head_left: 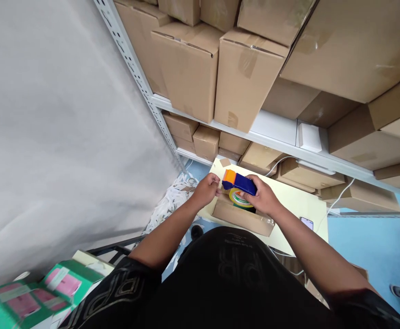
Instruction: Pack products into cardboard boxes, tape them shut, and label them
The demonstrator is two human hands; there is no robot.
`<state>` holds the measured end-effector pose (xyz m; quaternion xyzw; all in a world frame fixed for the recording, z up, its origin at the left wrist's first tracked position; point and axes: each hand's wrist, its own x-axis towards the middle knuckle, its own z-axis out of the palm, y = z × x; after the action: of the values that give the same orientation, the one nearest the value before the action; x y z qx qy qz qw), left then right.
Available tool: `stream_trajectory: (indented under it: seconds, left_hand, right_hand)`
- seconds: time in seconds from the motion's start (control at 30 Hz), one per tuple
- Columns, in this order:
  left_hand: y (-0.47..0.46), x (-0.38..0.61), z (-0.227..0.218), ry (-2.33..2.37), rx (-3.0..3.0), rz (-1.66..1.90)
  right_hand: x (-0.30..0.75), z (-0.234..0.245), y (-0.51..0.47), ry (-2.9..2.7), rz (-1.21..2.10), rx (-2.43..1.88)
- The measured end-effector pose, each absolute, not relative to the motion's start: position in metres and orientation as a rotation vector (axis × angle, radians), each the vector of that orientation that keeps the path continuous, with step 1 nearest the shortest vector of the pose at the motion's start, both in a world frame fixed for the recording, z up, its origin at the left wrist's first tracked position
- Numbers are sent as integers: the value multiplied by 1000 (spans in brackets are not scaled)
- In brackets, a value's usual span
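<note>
A blue and orange tape dispenser (243,183) is gripped in my right hand (263,196), its orange end pointing left. The tape roll (238,197) with a yellow rim shows beneath it. Just left of the orange end is my left hand (208,189), its fingers curled together; whatever they may hold is too small to make out. Under both hands lies a long cardboard box (241,217) on the pale yellow table (296,201), with shiny clear tape at its right end.
Shelves (200,118) stacked with cardboard boxes (189,68) rise beyond the table. A phone (306,223) and a white cable (340,196) lie at the table's right. Paper scraps (168,196) heap on the floor at left, near green and pink packages (62,281).
</note>
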<state>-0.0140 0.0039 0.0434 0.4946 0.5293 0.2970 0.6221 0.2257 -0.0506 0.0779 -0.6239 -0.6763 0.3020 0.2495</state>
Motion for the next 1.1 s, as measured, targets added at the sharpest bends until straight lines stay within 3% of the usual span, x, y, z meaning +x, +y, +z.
stream_trajectory:
  seconds: [0.2,0.47,0.9,1.1]
  left_hand:
    - [-14,-5,20,1182,785,552]
    - [-13,0,-8,1225,905,671]
    - [-5,-10,-22,1111,870,705]
    - [-6,-10,-31,1024,831,658]
  right_hand:
    - [225,45,-53,-1742,972,-1762]
    - [231,43,-37,-1692,1227,-1873]
    - [217,48,-70,-2012,794,-1742]
    - [217,63,-57,-1856,912,-1861]
